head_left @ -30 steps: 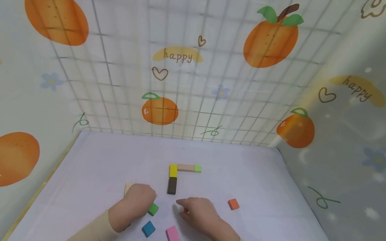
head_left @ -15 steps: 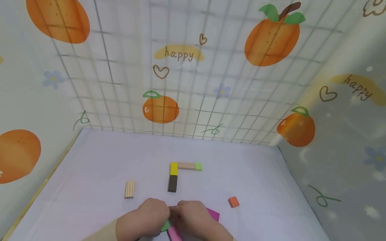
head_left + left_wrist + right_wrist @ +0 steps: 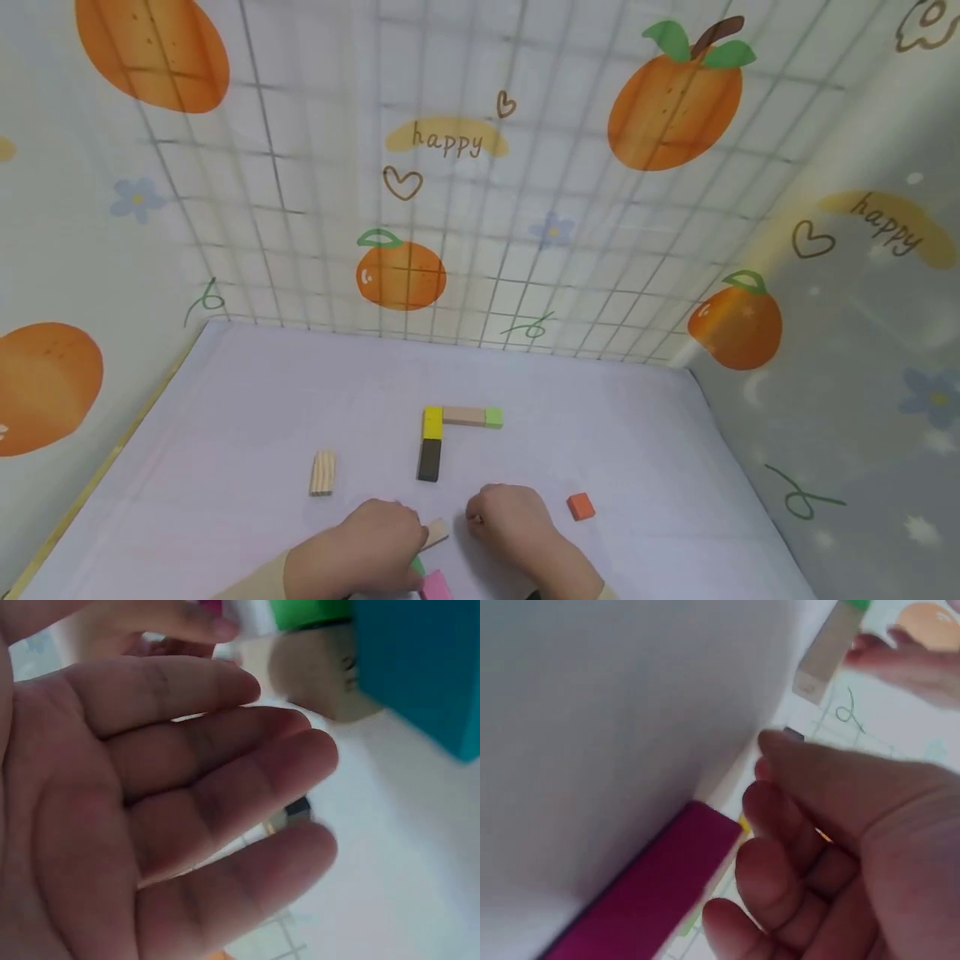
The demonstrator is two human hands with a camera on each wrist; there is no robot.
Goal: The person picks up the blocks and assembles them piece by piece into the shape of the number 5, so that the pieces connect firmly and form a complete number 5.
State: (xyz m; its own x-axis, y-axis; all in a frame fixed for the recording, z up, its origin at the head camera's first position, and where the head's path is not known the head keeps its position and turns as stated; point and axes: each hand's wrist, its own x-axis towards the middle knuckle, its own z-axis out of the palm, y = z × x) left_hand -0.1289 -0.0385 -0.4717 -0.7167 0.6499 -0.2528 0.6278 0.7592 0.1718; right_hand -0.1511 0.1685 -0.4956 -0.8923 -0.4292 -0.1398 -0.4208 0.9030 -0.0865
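My left hand [image 3: 371,546] is low over the table, fingers straight in the left wrist view. Its fingertips are beside a pale wooden block [image 3: 437,533]; contact is hard to tell. A green block [image 3: 417,567] and a pink block [image 3: 437,586] show partly below that hand. A teal block [image 3: 420,667] is close to it in the left wrist view, hidden in the head view. My right hand [image 3: 513,521] is apart on the right, fingers loosely bent, nothing seen between them. Near it lies a magenta block [image 3: 652,885], covered in the head view.
Farther back, a yellow block [image 3: 432,422], a dark block [image 3: 429,460], a light brown block [image 3: 463,416] and a light green block [image 3: 493,417] form a corner shape. A striped wooden block [image 3: 322,472] lies left, an orange block [image 3: 581,506] right. Patterned cloth walls [image 3: 480,208] surround the table.
My left hand has come from the striped block towards the middle, where both hands met. The right hand has since moved away right, exposing the pale wooden block. The green block is now nearer the pink one.
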